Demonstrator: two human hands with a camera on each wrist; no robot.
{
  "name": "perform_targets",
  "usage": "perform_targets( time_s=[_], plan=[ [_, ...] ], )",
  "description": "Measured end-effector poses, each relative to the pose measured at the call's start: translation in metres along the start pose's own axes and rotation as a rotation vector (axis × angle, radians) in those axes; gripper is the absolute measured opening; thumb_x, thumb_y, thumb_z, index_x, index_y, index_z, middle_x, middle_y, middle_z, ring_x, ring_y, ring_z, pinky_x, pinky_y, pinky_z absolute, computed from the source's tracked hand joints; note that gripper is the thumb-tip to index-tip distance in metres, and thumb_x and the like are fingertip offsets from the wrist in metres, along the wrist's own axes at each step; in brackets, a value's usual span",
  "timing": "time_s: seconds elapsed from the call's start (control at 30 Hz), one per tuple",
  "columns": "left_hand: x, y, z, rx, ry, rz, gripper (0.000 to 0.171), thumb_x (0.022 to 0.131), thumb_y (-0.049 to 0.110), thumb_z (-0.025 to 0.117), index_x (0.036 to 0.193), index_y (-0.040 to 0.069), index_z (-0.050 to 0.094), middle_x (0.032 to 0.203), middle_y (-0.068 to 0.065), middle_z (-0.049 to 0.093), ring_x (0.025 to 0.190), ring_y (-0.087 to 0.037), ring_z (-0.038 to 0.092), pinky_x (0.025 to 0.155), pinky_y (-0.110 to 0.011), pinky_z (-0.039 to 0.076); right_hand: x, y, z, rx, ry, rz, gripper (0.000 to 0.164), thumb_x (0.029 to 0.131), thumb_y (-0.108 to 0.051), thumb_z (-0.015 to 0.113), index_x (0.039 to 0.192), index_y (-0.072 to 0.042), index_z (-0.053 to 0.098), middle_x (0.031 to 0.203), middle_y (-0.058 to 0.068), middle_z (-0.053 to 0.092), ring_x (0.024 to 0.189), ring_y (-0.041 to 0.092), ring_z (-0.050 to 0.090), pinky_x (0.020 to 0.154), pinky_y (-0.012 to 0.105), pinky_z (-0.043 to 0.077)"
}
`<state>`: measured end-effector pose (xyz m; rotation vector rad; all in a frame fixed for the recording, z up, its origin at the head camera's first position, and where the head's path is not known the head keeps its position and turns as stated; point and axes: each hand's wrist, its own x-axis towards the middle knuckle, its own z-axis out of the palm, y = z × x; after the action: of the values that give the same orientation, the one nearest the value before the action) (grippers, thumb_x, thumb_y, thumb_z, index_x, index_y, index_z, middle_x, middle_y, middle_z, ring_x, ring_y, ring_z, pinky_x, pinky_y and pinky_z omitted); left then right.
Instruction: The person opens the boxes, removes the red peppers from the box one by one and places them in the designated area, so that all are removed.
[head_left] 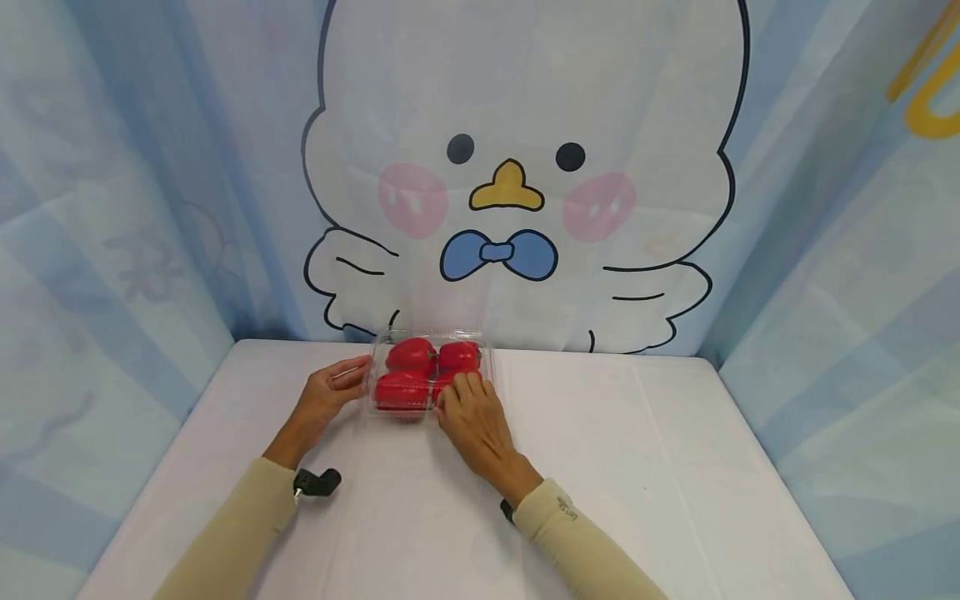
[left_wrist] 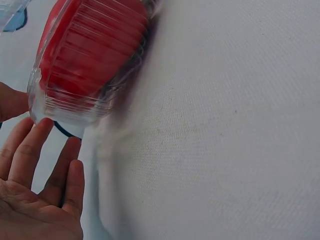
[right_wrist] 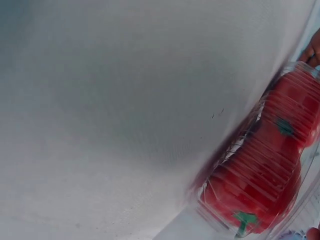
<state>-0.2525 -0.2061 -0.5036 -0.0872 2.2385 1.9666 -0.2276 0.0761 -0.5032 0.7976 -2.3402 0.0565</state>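
A clear plastic clamshell box (head_left: 396, 412) holding several red bell peppers (head_left: 411, 357) stands near the back edge of the white table. Green stems show on the peppers (right_wrist: 265, 172) in the right wrist view. My left hand (head_left: 328, 400) is at the box's left side, its fingers mostly straight. In the left wrist view, the thumb and fingertips touch the box's ribbed corner (left_wrist: 70, 107). Over the front right of the box, my right hand (head_left: 476, 421) holds the lid edge with bent fingers, covering part of one pepper. Only a fingertip (right_wrist: 314, 234) of it shows in the right wrist view.
A white cloth covers the table (head_left: 637, 467). Behind it hangs a curtain (head_left: 517, 308) printed with a cartoon bird, and more curtain (head_left: 97, 292) closes in both sides. Dark wrist devices (head_left: 318, 482) sit at the sleeve cuffs.
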Motion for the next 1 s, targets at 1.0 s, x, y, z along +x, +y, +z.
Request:
perform_targets(
  time_s=[1.0],
  plan=[
    [0.014, -0.002, 0.003, 0.108, 0.022, -0.026, 0.055, 0.104, 0.012, 0.067, 0.157, 0.010, 0.053, 0.161, -0.013, 0.053, 0.153, -0.036, 0.047, 0.120, -0.048, 0.044, 0.017, 0.002, -0.006, 0.062, 0.021, 0.109, 0.025, 0.096, -0.032, 0.077, 0.098, -0.012, 0.063, 0.090, 0.003, 0.053, 0.085, 0.017, 0.046, 0.071, 0.028, 0.040]
  ],
)
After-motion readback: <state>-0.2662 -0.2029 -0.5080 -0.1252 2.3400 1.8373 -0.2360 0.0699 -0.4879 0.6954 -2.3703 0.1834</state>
